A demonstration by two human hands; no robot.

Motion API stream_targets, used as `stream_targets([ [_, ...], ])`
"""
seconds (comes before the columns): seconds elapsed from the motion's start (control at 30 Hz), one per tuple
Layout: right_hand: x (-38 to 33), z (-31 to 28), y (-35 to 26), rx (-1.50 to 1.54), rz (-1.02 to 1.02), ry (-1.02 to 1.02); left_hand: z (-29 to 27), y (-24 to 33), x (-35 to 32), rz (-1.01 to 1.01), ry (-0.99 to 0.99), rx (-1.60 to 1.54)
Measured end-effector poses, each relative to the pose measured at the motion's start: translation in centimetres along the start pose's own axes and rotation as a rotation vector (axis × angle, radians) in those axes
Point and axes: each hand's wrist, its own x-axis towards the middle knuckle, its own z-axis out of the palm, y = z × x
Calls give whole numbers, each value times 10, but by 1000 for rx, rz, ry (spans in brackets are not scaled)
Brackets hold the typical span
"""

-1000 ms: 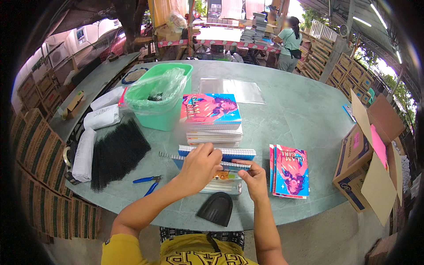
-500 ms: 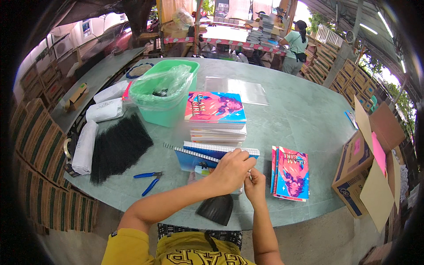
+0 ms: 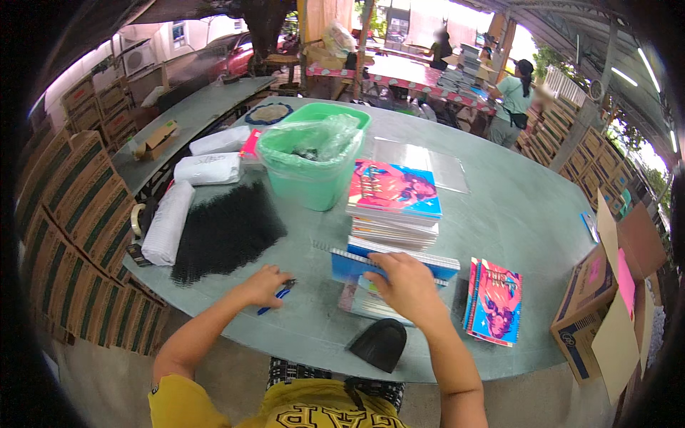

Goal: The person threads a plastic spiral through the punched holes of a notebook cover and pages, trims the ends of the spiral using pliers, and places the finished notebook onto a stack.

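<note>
Over the grey-green table (image 3: 514, 196), the left hand (image 3: 260, 288) curls at blue pliers (image 3: 284, 293) (grip unclear); the right hand (image 3: 409, 284) pinches a notebook (image 3: 347, 266); cartons (image 3: 78, 187) stand leftward.

A wide head-worn fisheye looks down across the table (image 3: 514, 214).

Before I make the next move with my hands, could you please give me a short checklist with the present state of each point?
1. Right hand on the blue notebook: ok.
2. Left hand at the blue-handled cutters: ok.
3. Cutters firmly gripped: cannot tell, the hand partly hides them.
4. Spiral coil flush with the notebook's left end: not ok, it sticks out.
5. Notebook stack standing upright behind the blue notebook: ok.
6. Pink-and-blue notebooks on the right apart from the right hand: ok.
</note>
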Motion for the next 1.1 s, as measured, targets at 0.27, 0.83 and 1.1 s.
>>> stream_targets([
  [0.27, 63, 52, 0, 130, 80, -106, 22, 31, 2, -111, 684, -419],
  [0.83, 60, 46, 3, 371, 58, -231, -66, 113, 14, -208, 108, -1080],
  [1.1, 57, 45, -3, 288, -15, -154, -76, 106, 10, -242, 101, -830],
])
